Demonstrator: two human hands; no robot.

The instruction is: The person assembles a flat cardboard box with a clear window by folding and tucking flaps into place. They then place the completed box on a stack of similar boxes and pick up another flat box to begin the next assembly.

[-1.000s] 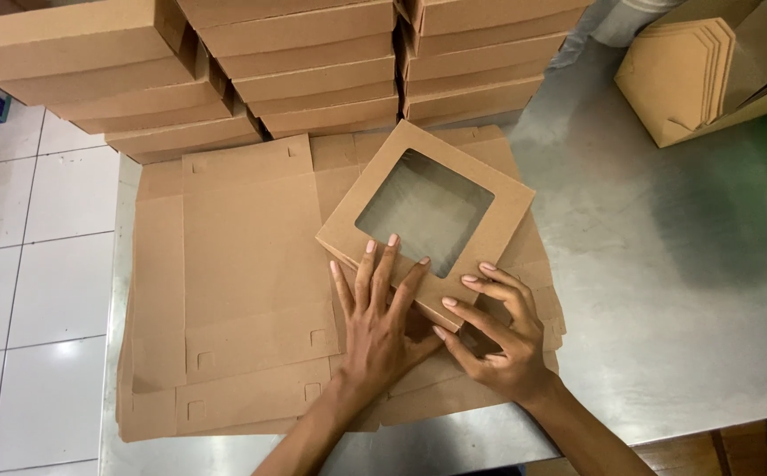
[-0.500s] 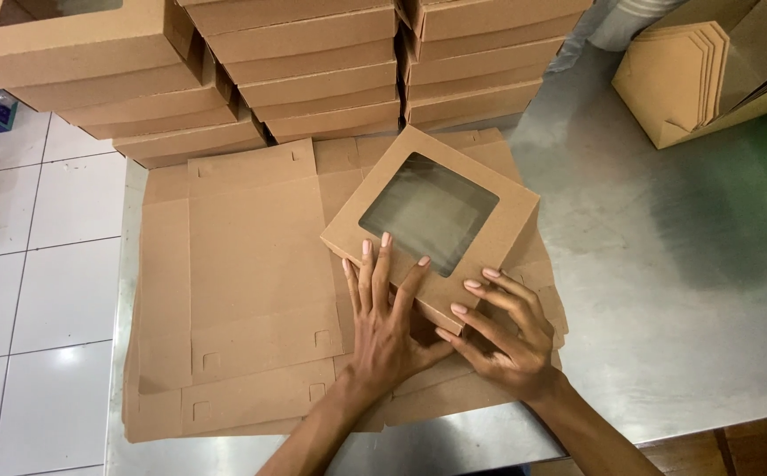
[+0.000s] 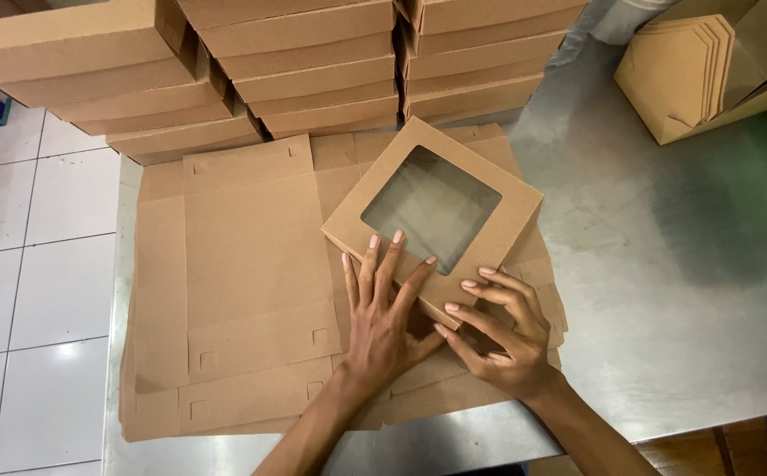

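- The steel table (image 3: 665, 291) carries everything; its left edge runs beside a white tiled floor (image 3: 31, 264), and its right half is bare metal.
- Stacks of folded brown boxes (image 3: 313, 70) stand in rows along the far edge of the table, several high; the top box of the leftmost stack shows a clear window.
- A pile of flat cardboard blanks (image 3: 242, 282) lies unfolded on the left half of the table, reaching from the foot of the stacks to the near edge, with slots and flaps visible along its near side.
- An open carton (image 3: 665, 97) sits at the far right corner, with a bundle of flat brown pieces (image 3: 700, 62) standing on edge inside it.
- The windowed box lid (image 3: 436, 216), brown with a square clear panel, rests on top of the blanks near the middle of the table, turned cornerwise, its near corner between the two hands.
- The left hand (image 3: 383, 326) lies flat, fingers spread and extended, fingertips pressing on the lid's near left border; it grips nothing.
- The right hand (image 3: 502, 339) is curled, fingertips bearing on the lid's near right edge and side wall; fingers bent but not closed around it.
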